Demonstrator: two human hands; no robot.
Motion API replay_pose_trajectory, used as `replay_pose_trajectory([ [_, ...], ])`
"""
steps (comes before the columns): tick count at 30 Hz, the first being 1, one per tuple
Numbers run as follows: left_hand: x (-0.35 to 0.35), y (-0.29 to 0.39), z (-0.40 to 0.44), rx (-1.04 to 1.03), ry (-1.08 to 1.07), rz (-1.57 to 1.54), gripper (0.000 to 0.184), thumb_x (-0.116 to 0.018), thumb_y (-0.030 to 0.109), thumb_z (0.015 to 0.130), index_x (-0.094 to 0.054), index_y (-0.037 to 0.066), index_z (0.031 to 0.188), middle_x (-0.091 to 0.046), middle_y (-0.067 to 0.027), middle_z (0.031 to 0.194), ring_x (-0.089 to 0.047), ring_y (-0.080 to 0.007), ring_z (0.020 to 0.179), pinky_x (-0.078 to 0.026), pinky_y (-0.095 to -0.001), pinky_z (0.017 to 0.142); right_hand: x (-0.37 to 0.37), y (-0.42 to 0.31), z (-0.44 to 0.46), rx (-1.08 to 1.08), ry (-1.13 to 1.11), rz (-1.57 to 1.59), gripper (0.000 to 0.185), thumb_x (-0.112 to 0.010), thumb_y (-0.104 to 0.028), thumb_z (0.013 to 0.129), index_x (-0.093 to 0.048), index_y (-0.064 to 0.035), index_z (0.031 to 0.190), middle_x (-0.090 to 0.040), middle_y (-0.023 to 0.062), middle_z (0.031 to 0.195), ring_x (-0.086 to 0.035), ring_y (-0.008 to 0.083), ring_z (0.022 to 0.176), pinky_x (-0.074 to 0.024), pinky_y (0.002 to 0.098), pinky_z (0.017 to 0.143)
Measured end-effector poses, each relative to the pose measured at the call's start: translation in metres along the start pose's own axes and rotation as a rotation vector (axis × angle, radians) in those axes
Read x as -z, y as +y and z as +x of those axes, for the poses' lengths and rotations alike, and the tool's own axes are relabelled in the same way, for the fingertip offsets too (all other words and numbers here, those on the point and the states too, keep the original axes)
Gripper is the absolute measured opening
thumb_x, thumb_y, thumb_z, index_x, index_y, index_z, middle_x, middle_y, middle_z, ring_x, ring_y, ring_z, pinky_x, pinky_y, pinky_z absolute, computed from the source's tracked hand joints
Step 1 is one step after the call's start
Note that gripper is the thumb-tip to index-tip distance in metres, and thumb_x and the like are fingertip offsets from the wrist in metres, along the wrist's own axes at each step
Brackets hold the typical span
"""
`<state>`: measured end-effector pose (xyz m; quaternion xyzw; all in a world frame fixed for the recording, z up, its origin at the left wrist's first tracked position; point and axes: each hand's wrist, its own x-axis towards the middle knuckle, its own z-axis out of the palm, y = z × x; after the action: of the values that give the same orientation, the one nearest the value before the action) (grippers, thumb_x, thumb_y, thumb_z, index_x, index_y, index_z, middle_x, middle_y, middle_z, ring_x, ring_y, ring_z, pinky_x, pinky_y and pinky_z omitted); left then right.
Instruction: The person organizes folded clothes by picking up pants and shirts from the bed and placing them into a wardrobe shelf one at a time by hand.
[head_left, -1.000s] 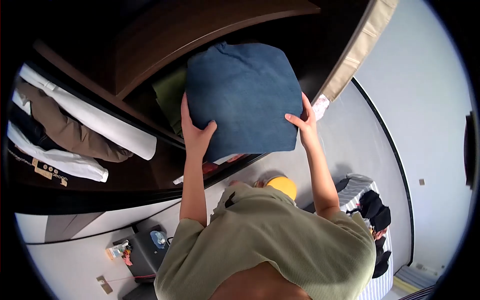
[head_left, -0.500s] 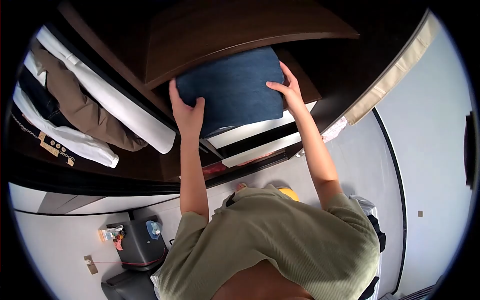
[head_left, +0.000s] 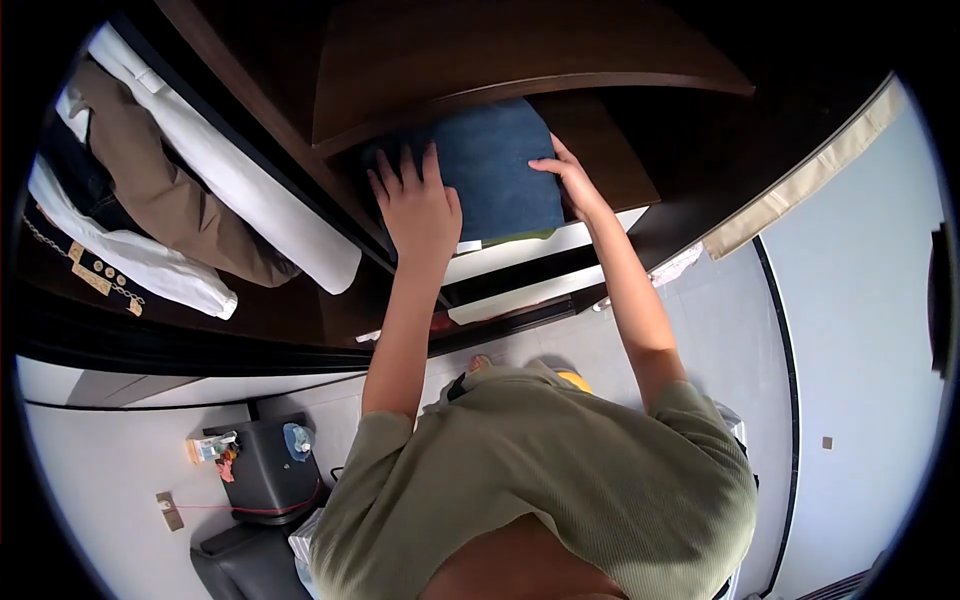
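A folded blue garment (head_left: 495, 170) lies on a brown wardrobe shelf (head_left: 610, 150), its back part hidden under the board above. My left hand (head_left: 420, 205) rests on top of its left part, palm down, fingers spread. At the garment's right edge is my right hand (head_left: 572, 182), thumb on top and fingers at the side, partly hidden. A strip of green cloth (head_left: 520, 237) shows beneath the garment's front edge.
The upper shelf board (head_left: 500, 50) overhangs the garment. White drawer fronts (head_left: 530, 252) are below. Hanging clothes (head_left: 170, 180) fill the left compartment. A beige cloth strip (head_left: 800, 180) hangs at the right. A dark grey cabinet (head_left: 270, 470) stands at lower left.
The blue garment has moved from in front of the wardrobe onto the shelf, under the upper board. My left hand has shifted from its left edge to its top, fingers now spread.
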<state>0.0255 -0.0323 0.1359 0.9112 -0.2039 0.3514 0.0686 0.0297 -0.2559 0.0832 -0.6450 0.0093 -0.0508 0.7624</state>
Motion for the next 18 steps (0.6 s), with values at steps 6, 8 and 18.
replay_pose_trajectory([
  [6,-0.021,-0.010,-0.011,0.001,0.036,0.028,0.046,-0.052,0.019,0.075,-0.054,0.003,0.118,-0.047,-0.0256,0.126,-0.047,-0.0430,0.114,-0.038,-0.0510,0.095,-0.013,-0.015,-0.001,0.390,0.299,-0.929,0.072,-0.058,-0.028,0.074,-0.030,-0.0079,0.138,-0.039,0.0207,0.135,-0.043,0.0350,0.119,-0.0334,0.0393,0.100],
  [8,-0.023,-0.013,-0.013,0.033,0.015,-0.011,0.046,-0.051,0.019,0.076,-0.054,0.002,0.118,-0.047,-0.0270,0.125,-0.050,-0.0427,0.111,-0.044,-0.0483,0.090,-0.024,-0.011,0.014,0.470,0.191,-0.868,0.066,-0.057,-0.040,0.076,-0.036,-0.0259,0.137,-0.033,0.0209,0.139,-0.039,0.0411,0.121,-0.0337,0.0466,0.100],
  [18,-0.035,-0.011,-0.023,0.125,0.003,-0.059,0.045,-0.049,0.017,0.078,-0.052,0.003,0.120,-0.046,-0.0317,0.122,-0.055,-0.0420,0.103,-0.052,-0.0426,0.079,-0.051,0.001,0.033,0.242,0.258,-1.207,0.063,-0.044,-0.065,0.077,-0.047,-0.0313,0.131,-0.037,0.0210,0.138,-0.047,0.0453,0.113,-0.0415,0.0490,0.092],
])
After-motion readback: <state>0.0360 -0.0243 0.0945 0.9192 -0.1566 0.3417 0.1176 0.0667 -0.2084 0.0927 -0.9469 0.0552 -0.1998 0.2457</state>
